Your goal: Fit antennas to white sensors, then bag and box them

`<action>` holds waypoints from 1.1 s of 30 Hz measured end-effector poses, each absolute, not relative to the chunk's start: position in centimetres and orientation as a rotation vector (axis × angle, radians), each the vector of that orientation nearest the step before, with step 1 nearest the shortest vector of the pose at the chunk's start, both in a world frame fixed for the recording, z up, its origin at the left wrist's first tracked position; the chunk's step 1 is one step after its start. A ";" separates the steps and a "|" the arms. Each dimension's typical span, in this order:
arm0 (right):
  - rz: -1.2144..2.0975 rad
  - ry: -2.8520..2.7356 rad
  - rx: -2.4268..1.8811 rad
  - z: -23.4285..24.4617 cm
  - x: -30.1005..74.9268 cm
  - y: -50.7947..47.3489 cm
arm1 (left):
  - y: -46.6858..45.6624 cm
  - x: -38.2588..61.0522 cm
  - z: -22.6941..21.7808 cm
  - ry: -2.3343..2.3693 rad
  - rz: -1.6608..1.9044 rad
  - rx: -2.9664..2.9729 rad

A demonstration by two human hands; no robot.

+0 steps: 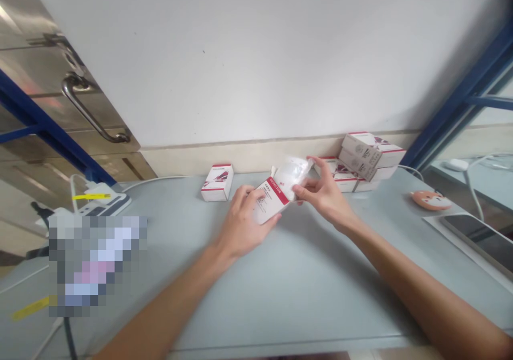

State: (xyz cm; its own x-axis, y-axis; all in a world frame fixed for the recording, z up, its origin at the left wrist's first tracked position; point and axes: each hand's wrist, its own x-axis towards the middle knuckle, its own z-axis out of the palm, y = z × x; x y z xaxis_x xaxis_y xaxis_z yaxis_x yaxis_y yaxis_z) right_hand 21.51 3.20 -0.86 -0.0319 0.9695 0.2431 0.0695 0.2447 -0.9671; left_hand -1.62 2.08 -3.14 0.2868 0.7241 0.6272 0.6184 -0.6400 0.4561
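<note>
My left hand [244, 221] is closed around a small white carton [269, 204] with a red band lettered "DETECTOR", tilted above the table. At the carton's open end, a white detector in a clear plastic bag [294, 172] sticks out partway. The thumb and fingers of my right hand [323, 194] pinch this bag at its right side. The lower part of the detector is hidden by the carton. To the left behind my hands stands a similar white and red box [217, 182].
Several more cartons [371, 154] are stacked at the back right against the wall. An orange and white mouse-like object [430, 200] and a dark phone [476, 237] lie on the right. On the left are a power strip [104, 202], cables and a blurred-out patch.
</note>
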 end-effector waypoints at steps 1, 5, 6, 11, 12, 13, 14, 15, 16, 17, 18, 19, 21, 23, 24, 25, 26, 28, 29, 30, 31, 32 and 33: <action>0.972 -1.375 -1.093 -1.0 21.4 3.2 | 2.1 -1.6 -3.0 1.267 1.284 2.426; 0.815 -1.470 -1.074 -1.7 20.8 3.0 | 2.5 -1.8 -2.8 1.257 1.310 2.434; 0.801 -1.521 -1.045 -1.8 20.8 2.9 | 2.6 -1.9 -2.8 1.270 1.327 2.409; 0.652 -1.836 -1.081 -2.1 20.8 2.4 | 3.0 -2.2 -3.2 1.254 1.369 2.377; 0.620 -1.878 -1.099 -2.0 20.8 2.3 | 3.0 -2.2 -3.3 1.229 1.376 2.398; 0.600 -1.907 -1.105 -1.8 20.9 2.2 | 2.9 -2.1 -3.2 1.204 1.391 2.414; 0.583 -1.916 -1.096 -1.4 21.0 2.1 | 2.8 -2.0 -3.2 1.181 1.409 2.425; 0.558 -1.904 -1.080 -1.0 21.1 2.1 | 2.7 -1.9 -3.0 1.163 1.436 2.423; 0.517 -1.868 -1.067 -0.6 21.4 2.2 | 2.5 -1.8 -2.9 1.157 1.461 2.406; 0.456 -1.803 -1.065 -0.1 21.8 2.4 | 2.4 -1.6 -2.7 1.169 1.477 2.378; 0.385 -1.721 -1.082 0.3 22.3 2.7 | 2.3 -1.5 -2.6 1.197 1.483 2.345; 0.316 -1.643 -1.123 0.6 22.9 3.1 | 2.2 -1.4 -2.5 1.234 1.489 2.316; 0.214 -1.591 -1.270 0.7 24.3 4.0 | 2.2 -1.3 -2.5 1.292 1.505 2.277; 0.170 -1.737 -1.442 -0.2 25.5 4.8 | 2.5 -1.4 -2.7 1.287 1.536 2.234; 0.147 -1.841 -1.511 -0.8 26.0 5.2 | 2.7 -1.4 -2.9 1.268 1.555 2.191; 0.118 -1.946 -1.547 -1.6 26.2 5.5 | 2.9 -1.5 -3.1 1.253 1.565 2.140; 0.089 -2.044 -1.557 -2.4 26.3 5.7 | 3.0 -1.5 -3.3 1.248 1.566 2.088; 0.045 -2.190 -1.536 -3.7 26.2 6.0 | 3.3 -1.4 -3.6 1.265 1.551 2.014; 0.030 -2.237 -1.521 -4.1 25.9 6.0 | 3.3 -1.4 -3.8 1.274 1.538 2.005; 0.014 -2.263 -1.511 -4.3 25.7 6.0 | 3.4 -1.4 -4.0 1.271 1.522 2.019; -0.003 -2.268 -1.508 -4.3 25.4 6.0 | 3.4 -1.4 -4.3 1.254 1.506 2.047; -0.021 -2.260 -1.505 -4.1 25.2 5.9 | 3.4 -1.4 -4.5 1.231 1.484 2.077; -0.033 -2.246 -1.504 -3.8 25.1 5.9 | 3.4 -1.4 -4.7 1.212 1.459 2.103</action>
State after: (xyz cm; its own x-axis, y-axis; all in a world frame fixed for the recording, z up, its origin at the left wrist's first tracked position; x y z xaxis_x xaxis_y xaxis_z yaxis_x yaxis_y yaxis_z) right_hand 25.06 5.87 -3.83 -0.3158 0.8755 0.3657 0.8858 0.4102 -0.2171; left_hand -1.44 3.41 -4.69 0.1239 0.7775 0.6166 0.4638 -0.5947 0.6567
